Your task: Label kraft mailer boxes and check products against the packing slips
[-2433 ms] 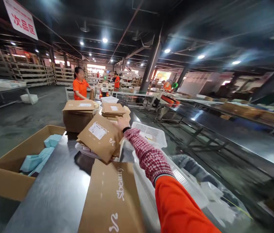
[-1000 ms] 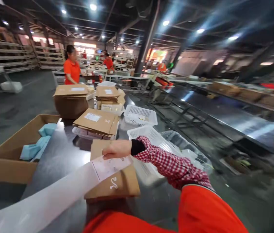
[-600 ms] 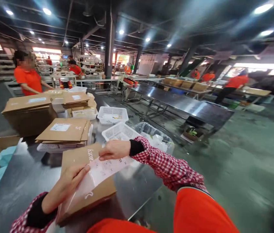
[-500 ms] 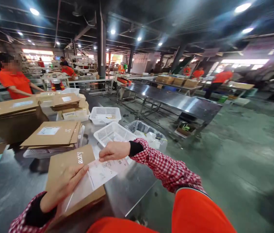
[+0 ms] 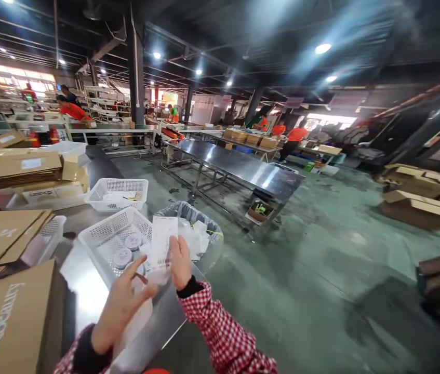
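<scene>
My right hand is closed on the edge of a white printed label sheet with a barcode, held upright over the table's edge. Close to its left side, my left hand has its index finger and thumb spread apart. Behind and below that hand shows a pale smooth sheet, partly hidden; whether the hand touches it is unclear. Beyond both hands, a white perforated basket holds several round lidded containers. A brown cardboard carton with white lettering lies at the lower left.
Flat cardboard cartons are piled at the left. Another white basket stands farther back. A plastic-lined bin sits just off the table's right edge. A long steel table stands across the green floor. Co-workers in orange work in the background.
My view has swung right. My right hand has lifted the label sheet off the carton and turned it upright beside the basket. My left hand has left the carton and spread its fingers.
</scene>
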Demonstrator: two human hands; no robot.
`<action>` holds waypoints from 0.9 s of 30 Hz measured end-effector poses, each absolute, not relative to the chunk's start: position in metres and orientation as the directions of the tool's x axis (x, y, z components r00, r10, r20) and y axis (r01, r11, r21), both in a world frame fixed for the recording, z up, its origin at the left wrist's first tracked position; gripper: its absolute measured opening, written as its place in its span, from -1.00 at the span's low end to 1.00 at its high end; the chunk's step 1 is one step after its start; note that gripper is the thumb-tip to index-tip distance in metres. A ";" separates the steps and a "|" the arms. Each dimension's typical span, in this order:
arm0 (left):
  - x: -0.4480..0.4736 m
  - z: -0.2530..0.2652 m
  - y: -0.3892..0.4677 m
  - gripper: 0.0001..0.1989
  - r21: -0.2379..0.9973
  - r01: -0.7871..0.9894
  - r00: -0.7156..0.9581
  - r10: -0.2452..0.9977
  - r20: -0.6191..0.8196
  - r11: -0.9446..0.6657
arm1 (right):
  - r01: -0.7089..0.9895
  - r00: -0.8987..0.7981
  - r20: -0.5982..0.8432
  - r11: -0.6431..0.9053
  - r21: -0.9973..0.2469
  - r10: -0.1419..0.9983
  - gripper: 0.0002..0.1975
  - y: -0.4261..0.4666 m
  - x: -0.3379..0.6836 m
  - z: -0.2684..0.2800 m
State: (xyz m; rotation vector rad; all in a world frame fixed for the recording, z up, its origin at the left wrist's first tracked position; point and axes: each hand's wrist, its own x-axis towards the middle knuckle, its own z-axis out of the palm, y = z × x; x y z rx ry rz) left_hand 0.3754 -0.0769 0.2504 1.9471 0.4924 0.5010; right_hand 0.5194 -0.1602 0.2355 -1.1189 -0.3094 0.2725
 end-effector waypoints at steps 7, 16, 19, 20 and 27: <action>0.394 0.230 -0.074 -0.61 0.933 0.027 0.884 0.444 0.145 -0.359 | -0.235 0.862 0.012 0.420 -0.877 0.507 -0.58 -0.192 0.532 0.232; 0.375 0.205 -0.013 -0.54 0.859 0.233 0.938 0.339 -0.074 -0.456 | 0.067 0.289 -0.094 -0.119 -0.991 0.953 -0.54 -0.204 0.597 0.236; 0.389 0.207 -0.007 -0.47 0.888 0.327 0.883 0.440 -0.165 -0.323 | 0.138 0.257 -0.102 -0.141 -0.980 0.961 -0.54 -0.179 0.616 0.229; 0.395 0.208 -0.006 -0.46 0.895 0.348 0.857 0.481 -0.184 -0.278 | 0.156 0.255 -0.105 -0.148 -0.977 0.961 -0.55 -0.169 0.624 0.226; 0.415 0.189 0.011 -0.46 0.924 0.376 0.400 0.887 -0.231 0.071 | 0.047 0.364 -0.125 -0.153 -0.987 0.923 -0.62 -0.083 0.700 0.197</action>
